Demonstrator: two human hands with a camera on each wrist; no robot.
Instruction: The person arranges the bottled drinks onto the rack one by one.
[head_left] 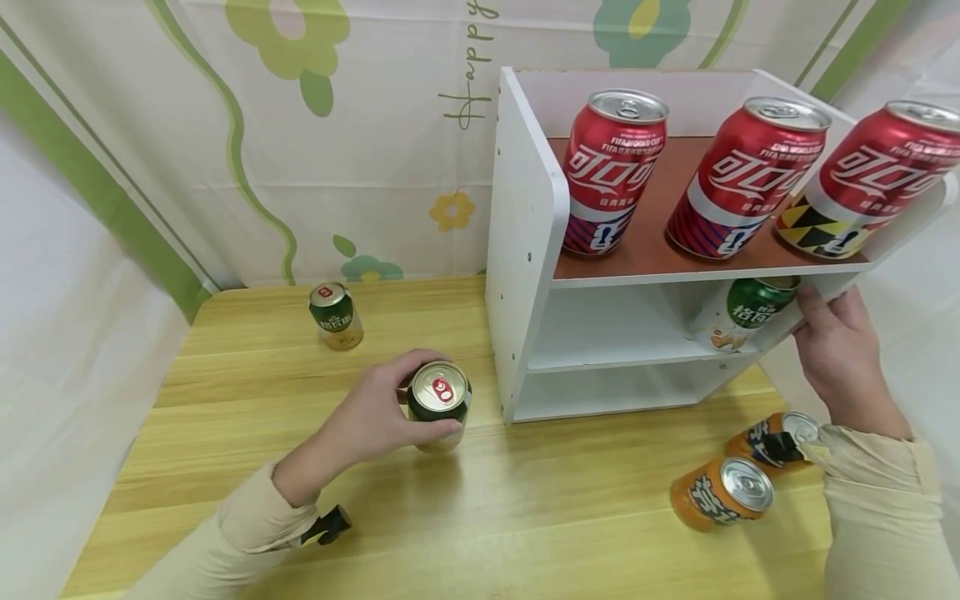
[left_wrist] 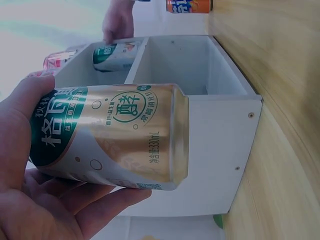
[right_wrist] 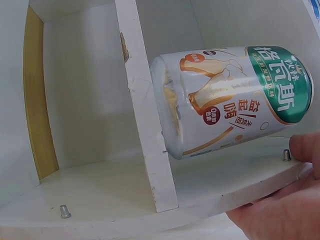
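My left hand (head_left: 375,417) grips a green, white and gold drink can (head_left: 439,392) from its left side, just over the table in front of the shelf. Its gold lower half and green label (left_wrist: 57,127) face the left wrist camera. At the white shelf unit (head_left: 517,250), my right hand (head_left: 843,358) holds the right side panel, thumb at the inner edge and fingers outside. Close to that thumb, a green and white can (right_wrist: 225,100) stands upright in the middle compartment, its base near the front edge of the board.
Three red cola cans (head_left: 615,175) stand on the brown top shelf. Two orange cans (head_left: 720,496) are on the table at the right, near the right sleeve. Another green and gold can (head_left: 336,317) stands at the back left. A patterned curtain (head_left: 390,167) hangs behind.
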